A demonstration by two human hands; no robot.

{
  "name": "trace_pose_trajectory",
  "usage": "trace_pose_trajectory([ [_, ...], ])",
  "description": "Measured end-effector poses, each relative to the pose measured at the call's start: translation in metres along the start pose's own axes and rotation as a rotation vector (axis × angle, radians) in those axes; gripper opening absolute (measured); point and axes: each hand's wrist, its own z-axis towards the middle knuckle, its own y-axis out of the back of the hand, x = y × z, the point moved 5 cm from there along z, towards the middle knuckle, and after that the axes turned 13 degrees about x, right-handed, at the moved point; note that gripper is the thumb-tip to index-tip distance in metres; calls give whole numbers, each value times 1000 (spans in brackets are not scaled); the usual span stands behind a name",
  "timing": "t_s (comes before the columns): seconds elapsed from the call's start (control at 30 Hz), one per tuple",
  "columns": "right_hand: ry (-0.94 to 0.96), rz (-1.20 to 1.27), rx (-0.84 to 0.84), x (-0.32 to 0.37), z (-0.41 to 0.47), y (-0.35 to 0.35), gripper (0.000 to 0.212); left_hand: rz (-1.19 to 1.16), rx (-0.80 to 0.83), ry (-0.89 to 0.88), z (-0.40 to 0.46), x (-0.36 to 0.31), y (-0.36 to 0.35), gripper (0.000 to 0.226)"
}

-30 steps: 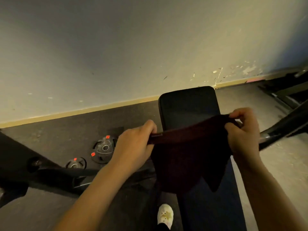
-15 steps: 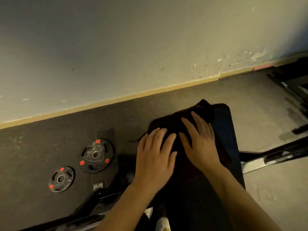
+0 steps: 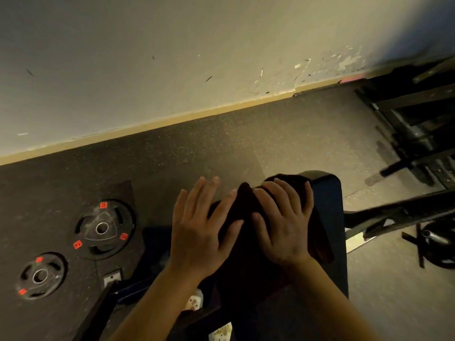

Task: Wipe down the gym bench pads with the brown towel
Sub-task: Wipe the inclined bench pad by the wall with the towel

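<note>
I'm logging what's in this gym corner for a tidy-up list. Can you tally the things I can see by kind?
Weight plates on the floor at left: 2, a larger one and a smaller one
Towel: 1
Bench pad: 1
Hands pressing on the towel: 2, left hand, right hand
Total: 6

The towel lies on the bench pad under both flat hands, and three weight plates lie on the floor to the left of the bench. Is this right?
Not quite: the head view shows two weight plates there, not three. The towel does lie on the bench pad under the left hand and right hand.
</note>
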Motion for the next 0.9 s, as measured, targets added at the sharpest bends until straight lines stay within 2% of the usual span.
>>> trace_pose_trajectory([
  [0.1,53,-23,-2,-13,0,1,45,41,-35,-43,9,-10,9,47],
  [0.2,54,-47,5,-37,1,4,49,95,-71,-200,-3,-43,5,44],
  [0.27,34,-66,14,-59,2,10,51,140,-19,-258,-14,-58,-8,48],
  [0.37,22,-82,17,-83,8,19,50,225,96,-186,-6,-57,-24,61],
  [0.53,-35,-32,-2,-97,12,20,50,231,226,-133,32,-61,-28,59],
  [0.63,-83,0,21,-98,12,19,51,234,250,-139,43,-60,-27,60],
  [0.7,-120,16,45,-98,12,20,51,197,192,-200,38,-60,-24,57],
  [0.83,-202,6,109,-81,14,22,60,-15,-83,-296,8,-45,-6,38],
  [0.9,-183,-42,117,-63,16,21,62,-31,-200,-334,-6,-35,-3,32],
])
